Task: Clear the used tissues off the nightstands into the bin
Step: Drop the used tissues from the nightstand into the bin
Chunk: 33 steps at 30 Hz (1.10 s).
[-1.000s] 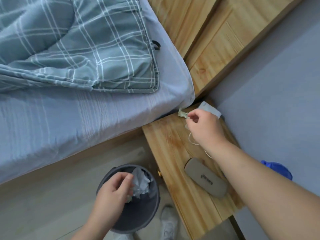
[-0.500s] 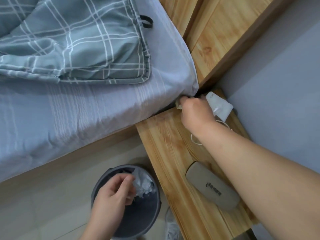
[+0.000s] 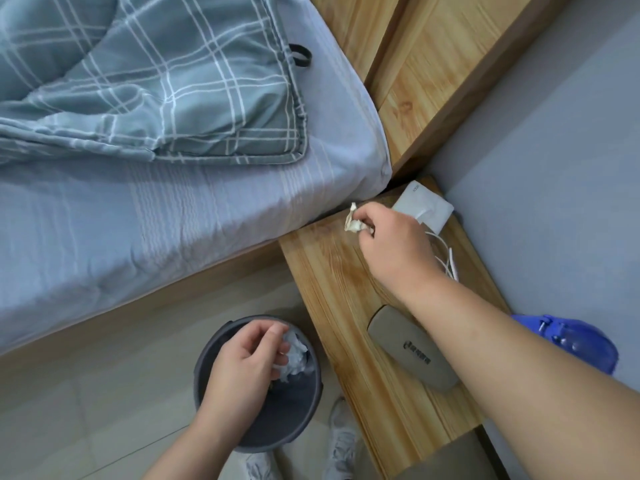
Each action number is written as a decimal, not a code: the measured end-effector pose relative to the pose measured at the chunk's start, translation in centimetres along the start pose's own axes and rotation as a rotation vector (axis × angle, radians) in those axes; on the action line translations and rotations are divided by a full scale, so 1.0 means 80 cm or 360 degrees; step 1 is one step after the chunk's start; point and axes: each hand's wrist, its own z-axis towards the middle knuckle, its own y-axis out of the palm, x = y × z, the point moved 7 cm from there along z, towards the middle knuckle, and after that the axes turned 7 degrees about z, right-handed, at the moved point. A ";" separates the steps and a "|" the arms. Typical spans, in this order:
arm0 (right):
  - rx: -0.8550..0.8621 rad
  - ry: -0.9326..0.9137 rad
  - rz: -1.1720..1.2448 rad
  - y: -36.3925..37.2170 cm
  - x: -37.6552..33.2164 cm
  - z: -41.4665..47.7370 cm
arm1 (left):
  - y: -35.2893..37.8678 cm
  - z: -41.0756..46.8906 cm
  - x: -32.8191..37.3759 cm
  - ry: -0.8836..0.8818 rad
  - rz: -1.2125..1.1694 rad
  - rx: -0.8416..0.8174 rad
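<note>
The right hand (image 3: 393,245) reaches over the light wooden nightstand (image 3: 329,296), its fingertips pinching a crumpled off-white tissue (image 3: 352,221) that sticks out just beyond them, close to the edge of the pale blue bedsheet (image 3: 173,220). Just behind its knuckles lies a flat white square charger (image 3: 424,209), and a thin white cable (image 3: 448,263) loops beside the wrist. Under the forearm, well back from the fingers, rests a grey oblong case (image 3: 405,344). The left hand (image 3: 247,363) hangs over the dark grey round plastic bin (image 3: 301,420) on the floor, fingers curled; a wad of white crumpled tissues (image 3: 296,355) sits at its fingertips inside the bin, but whether they grasp it cannot be told.
</note>
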 end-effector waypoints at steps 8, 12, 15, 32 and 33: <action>-0.0121 0.0224 0.0360 0.046 -0.039 -0.133 | -0.080 -0.062 -0.045 -0.0149 -0.0134 0.0110; -0.0190 0.0299 0.0491 0.113 -0.053 -0.192 | -0.124 -0.081 -0.113 -0.0295 -0.0137 0.0166; -0.0281 0.0446 0.0526 0.180 -0.044 -0.230 | -0.151 -0.085 -0.173 -0.0415 -0.0107 0.0194; -0.0662 0.0858 0.0478 0.416 0.099 -0.248 | -0.153 0.021 -0.347 -0.0498 0.0158 0.0140; -0.0626 0.0877 0.0489 0.411 0.101 -0.250 | -0.153 0.022 -0.347 -0.0484 0.0170 0.0144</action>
